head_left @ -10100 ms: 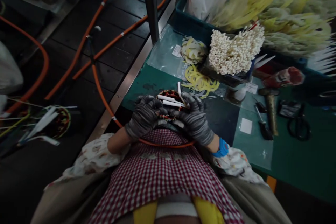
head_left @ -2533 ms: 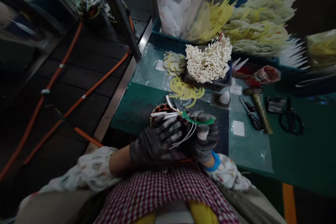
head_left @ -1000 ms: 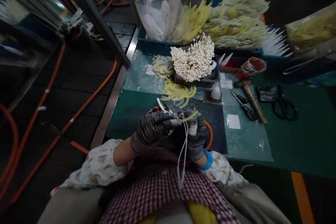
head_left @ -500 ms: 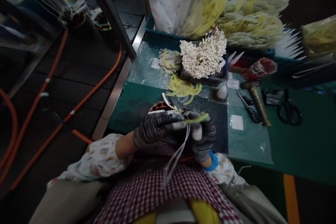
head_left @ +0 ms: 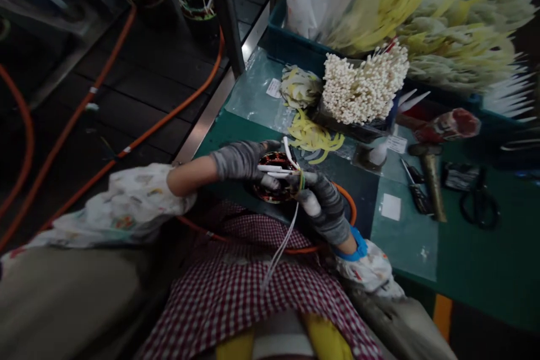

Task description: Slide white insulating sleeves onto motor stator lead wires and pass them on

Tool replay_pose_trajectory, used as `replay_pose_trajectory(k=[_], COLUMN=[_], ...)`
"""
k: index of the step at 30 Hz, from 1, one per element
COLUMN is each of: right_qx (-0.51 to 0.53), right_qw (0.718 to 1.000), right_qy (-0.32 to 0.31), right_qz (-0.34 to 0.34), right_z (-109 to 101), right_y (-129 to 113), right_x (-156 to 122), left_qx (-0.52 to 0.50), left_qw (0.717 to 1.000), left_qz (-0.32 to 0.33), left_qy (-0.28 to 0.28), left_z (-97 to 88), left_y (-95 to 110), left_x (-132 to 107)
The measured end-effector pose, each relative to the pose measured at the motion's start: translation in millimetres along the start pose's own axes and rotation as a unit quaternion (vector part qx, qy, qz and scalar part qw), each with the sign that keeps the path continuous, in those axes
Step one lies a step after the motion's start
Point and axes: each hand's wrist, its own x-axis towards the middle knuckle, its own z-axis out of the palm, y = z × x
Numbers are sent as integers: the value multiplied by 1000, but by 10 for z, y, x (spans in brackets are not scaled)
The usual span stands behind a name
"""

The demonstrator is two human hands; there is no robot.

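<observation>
A round motor stator [head_left: 274, 180] with copper windings and white sleeved leads sits at the near edge of the green table [head_left: 485, 259]. My left hand [head_left: 242, 158], in a grey glove, is closed around its left side. My right hand [head_left: 323, 208], also gloved, is closed at its right side, pinching the leads beside a yellow-green strip. Thin white cords [head_left: 280, 244] hang from that pinch down over my checked apron [head_left: 257, 298].
A bundle of white-tipped sticks [head_left: 365, 87] stands behind the stator, with yellow strips [head_left: 314, 138] beside it. A blue bin [head_left: 291, 45] holds yellow and white strips. A hammer [head_left: 430, 171], small tools and scissors [head_left: 478, 202] lie to the right. Orange hoses [head_left: 147, 129] cross the dark floor at left.
My left arm has stretched out across my lap and its hand now wraps the stator's far left side. The stator sits lower, at the table. The white cords still hang from my right hand.
</observation>
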Motion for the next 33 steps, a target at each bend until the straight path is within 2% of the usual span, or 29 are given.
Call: replay_pose_trajectory(k=[2,4,8,12,14,17,20,24,30,33], right_qx=[-55,-116,-288,-427,-443,-412,-396,-421,-353,-363], right_qw=[998,992,954,898,889,904,912,903,932,930], right_qy=[-35,-43,-68,-101,-115,-117,-109,-84,-70,-51], right_qz=[-8,-31,-49,-28,-21,-16,-23,-21,-35,-34], right_z=[-33,7,274,510,538,521,536,611,607,622], right_y=[-89,-126,-108,-98,-96,-89,-89,-67,32,36], right_x=[49,44,-37,-91,-127,-243,-415,-588,-669,-685], left_qx=[19,40,14,-131,-211,-263,-236,-183,-99,-75], left_qw=[997,994,994,988,975,964,966,963,967,965], left_qz=[0,0,14,-9,-12,-31,-44,-23,-33,4], left_qy=[-72,-103,-103,-83,-62,8,97,195,233,250], left_z=[-54,-114,-169,-117,-62,49,181,328,388,399], left_y=[60,84,-9,-146,-175,-138,-9,199,266,272], left_x=[167,287,375,296,187,-58,-337,-591,-722,-750])
